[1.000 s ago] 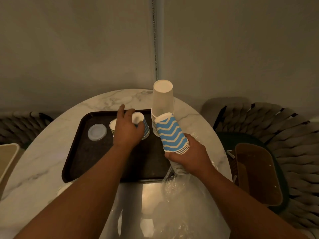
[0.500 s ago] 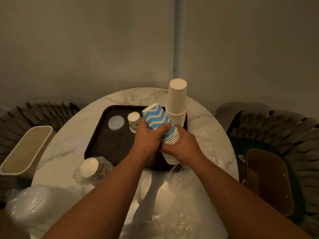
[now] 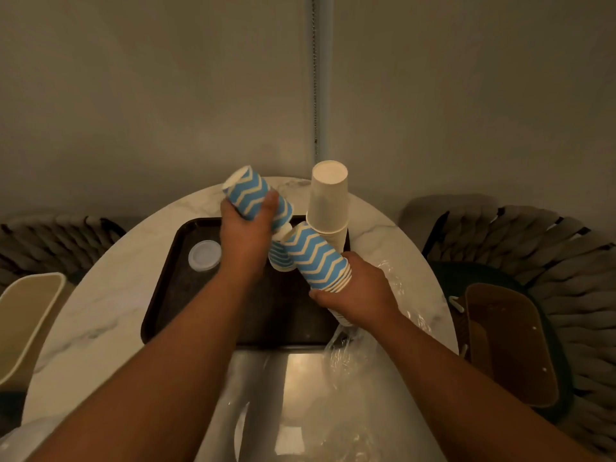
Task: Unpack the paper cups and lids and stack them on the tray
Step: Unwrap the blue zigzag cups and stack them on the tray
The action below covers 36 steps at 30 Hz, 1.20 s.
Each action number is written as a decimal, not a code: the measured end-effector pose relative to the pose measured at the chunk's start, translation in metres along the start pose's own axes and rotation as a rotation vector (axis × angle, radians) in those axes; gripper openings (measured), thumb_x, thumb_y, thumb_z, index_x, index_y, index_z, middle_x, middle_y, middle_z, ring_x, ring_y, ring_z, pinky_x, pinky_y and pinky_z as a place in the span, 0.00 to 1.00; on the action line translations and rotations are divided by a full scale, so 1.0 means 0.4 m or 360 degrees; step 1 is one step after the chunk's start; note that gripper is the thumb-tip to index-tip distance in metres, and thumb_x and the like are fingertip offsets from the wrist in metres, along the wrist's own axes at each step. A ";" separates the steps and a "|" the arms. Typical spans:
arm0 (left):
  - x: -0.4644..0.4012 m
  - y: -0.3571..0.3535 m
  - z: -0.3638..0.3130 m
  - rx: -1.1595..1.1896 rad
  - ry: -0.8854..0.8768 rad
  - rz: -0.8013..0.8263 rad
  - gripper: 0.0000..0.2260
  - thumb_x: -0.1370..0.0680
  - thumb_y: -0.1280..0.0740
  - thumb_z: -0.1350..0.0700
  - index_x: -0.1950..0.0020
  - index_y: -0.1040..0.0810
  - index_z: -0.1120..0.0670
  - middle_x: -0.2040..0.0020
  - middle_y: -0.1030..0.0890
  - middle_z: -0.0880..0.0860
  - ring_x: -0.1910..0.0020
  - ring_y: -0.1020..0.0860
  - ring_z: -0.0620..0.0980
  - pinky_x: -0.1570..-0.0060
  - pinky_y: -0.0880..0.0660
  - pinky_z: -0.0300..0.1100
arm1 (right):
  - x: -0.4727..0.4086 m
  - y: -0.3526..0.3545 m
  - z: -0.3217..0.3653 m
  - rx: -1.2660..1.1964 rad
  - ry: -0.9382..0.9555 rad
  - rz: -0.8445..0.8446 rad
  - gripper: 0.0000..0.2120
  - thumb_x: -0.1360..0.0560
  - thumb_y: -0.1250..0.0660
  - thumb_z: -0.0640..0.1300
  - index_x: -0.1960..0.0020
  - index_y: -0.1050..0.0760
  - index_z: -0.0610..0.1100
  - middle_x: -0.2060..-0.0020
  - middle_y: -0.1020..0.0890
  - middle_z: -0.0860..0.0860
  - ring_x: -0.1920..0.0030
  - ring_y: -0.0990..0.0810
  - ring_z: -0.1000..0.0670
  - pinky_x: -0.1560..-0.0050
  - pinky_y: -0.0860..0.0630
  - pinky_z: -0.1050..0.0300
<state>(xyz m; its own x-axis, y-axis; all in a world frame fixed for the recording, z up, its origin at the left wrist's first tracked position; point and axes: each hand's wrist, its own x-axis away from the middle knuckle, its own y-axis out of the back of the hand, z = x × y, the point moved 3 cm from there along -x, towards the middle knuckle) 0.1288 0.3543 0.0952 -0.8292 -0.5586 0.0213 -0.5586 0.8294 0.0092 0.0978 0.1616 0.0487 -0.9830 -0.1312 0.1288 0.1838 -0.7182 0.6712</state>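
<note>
My left hand (image 3: 245, 235) grips a blue zigzag paper cup (image 3: 250, 195), tilted with its base up and to the left, above the dark tray (image 3: 166, 288). My right hand (image 3: 353, 295) holds a nested stack of blue zigzag cups (image 3: 316, 258), tilted toward the left hand, over the tray's right side. A tall stack of plain white cups (image 3: 328, 201) stands upside down at the tray's far right corner. One white lid (image 3: 204, 255) lies flat on the tray's left part. Another blue cup (image 3: 279, 260) shows partly behind my left hand.
The tray sits on a round marble table (image 3: 100, 311). Crumpled clear plastic wrapping (image 3: 350, 361) lies at the near right. A cream bin (image 3: 23, 321) stands at the left, a brown bin (image 3: 506, 345) at the right, with wicker chairs (image 3: 550, 255) on both sides. A wall is close behind.
My left hand has pulled one blue cup off the stack and lifted it up and to the left. The right hand still holds the remaining stack, now apart from the left.
</note>
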 end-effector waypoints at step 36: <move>0.170 -0.037 -0.014 -0.0002 0.0220 0.0782 0.38 0.36 0.23 0.53 0.30 0.36 0.47 0.39 0.23 0.48 0.43 0.20 0.47 0.48 0.20 0.41 | 0.030 0.009 0.017 -0.1158 0.0111 0.0546 0.21 0.37 0.23 0.46 0.45 0.22 0.48 0.51 0.15 0.49 0.49 0.17 0.49 0.47 0.21 0.55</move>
<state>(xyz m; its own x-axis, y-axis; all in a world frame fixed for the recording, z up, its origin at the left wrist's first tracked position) 0.0806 0.3041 0.1021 -0.9831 -0.0967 0.1554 -0.1031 0.9941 -0.0337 0.0866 0.1622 0.0577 -0.8746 -0.4503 0.1796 0.4501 -0.8919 -0.0443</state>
